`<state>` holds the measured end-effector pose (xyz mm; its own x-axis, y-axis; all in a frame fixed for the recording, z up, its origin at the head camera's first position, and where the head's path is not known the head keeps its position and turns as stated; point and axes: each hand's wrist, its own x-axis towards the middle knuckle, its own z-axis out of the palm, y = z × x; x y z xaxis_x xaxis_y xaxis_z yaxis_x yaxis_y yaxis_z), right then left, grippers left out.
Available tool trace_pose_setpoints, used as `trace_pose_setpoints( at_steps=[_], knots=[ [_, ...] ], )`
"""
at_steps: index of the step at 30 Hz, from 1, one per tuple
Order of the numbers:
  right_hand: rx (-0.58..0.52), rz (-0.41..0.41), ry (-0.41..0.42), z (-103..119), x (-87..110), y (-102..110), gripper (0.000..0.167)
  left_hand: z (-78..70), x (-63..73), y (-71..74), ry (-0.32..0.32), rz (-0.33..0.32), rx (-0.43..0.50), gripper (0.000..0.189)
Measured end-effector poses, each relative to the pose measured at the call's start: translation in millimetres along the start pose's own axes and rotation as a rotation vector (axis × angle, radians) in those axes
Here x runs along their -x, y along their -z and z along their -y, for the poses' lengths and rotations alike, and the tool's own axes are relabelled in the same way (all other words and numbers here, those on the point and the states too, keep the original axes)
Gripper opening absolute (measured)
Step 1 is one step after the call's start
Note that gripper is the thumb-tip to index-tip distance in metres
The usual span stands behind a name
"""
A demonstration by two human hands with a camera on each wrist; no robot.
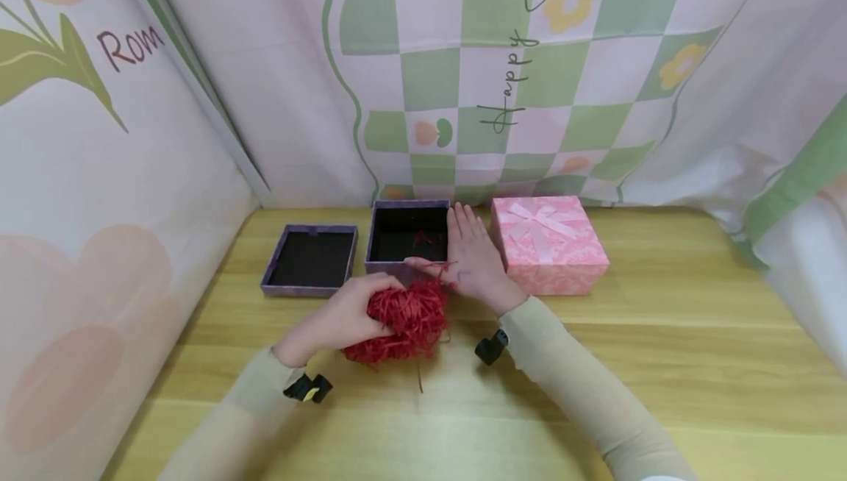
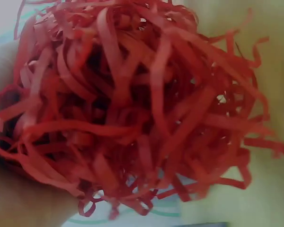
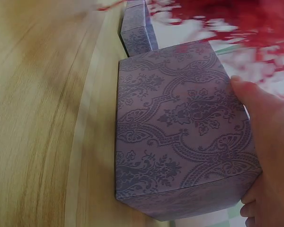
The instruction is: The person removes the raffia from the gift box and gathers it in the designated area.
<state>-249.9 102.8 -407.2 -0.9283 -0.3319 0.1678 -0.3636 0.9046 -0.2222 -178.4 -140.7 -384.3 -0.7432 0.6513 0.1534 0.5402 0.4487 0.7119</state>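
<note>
My left hand (image 1: 354,312) grips a clump of red shredded paper (image 1: 413,315), in front of a purple patterned box (image 1: 404,268). In the left wrist view the shredded paper (image 2: 132,104) fills most of the frame, and strands stick out on all sides. The box stands without a lid, its inside black, with a few red strands in it. My right hand (image 1: 473,257) lies along the box's right side with straight fingers, thumb at the front rim. Seen from the right wrist, the purple box (image 3: 184,123) shows its scroll-patterned front, with my thumb at its upper edge.
Left of the box lies its shallow purple lid (image 1: 311,259), black inside facing up. A pink gift box (image 1: 549,246) with a ribbon bow stands to the right, close to my right hand. Behind them hangs a checked curtain (image 1: 490,84). All rest on a wooden table (image 1: 662,348).
</note>
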Motion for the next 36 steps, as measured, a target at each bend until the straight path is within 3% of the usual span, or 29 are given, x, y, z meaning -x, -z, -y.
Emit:
trace_pose_setpoints(
  at_steps=[3, 9, 14, 22, 27, 36],
  knots=[
    [-0.022, -0.008, -0.029, 1.9, -0.2, -1.4, 0.123, 11.7, 4.8, -8.7, 0.029, 0.051, 0.015, 0.040],
    [-0.042, 0.009, -0.057, 4.0, 0.5, -1.3, 0.125, 25.0, 7.7, -18.4, 0.066, 0.097, 0.007, 0.043],
    [-0.036, 0.012, -0.053, 3.4, 0.2, -1.6, 0.123, 28.3, 7.7, -21.6, 0.101, 0.134, -0.014, 0.051],
    [-0.048, 0.013, -0.055, 2.0, -0.1, -2.3, 0.126, 26.3, 6.3, -23.0, 0.093, 0.181, -0.018, 0.059],
    [-0.054, 0.012, -0.054, 1.5, 0.0, -2.7, 0.126, 25.2, 6.8, -21.7, 0.096, 0.174, -0.020, 0.068],
    [-0.047, 0.003, -0.044, 2.2, 0.7, -1.3, 0.126, 21.4, 7.7, -9.1, 0.078, 0.101, -0.011, 0.071]
  ],
)
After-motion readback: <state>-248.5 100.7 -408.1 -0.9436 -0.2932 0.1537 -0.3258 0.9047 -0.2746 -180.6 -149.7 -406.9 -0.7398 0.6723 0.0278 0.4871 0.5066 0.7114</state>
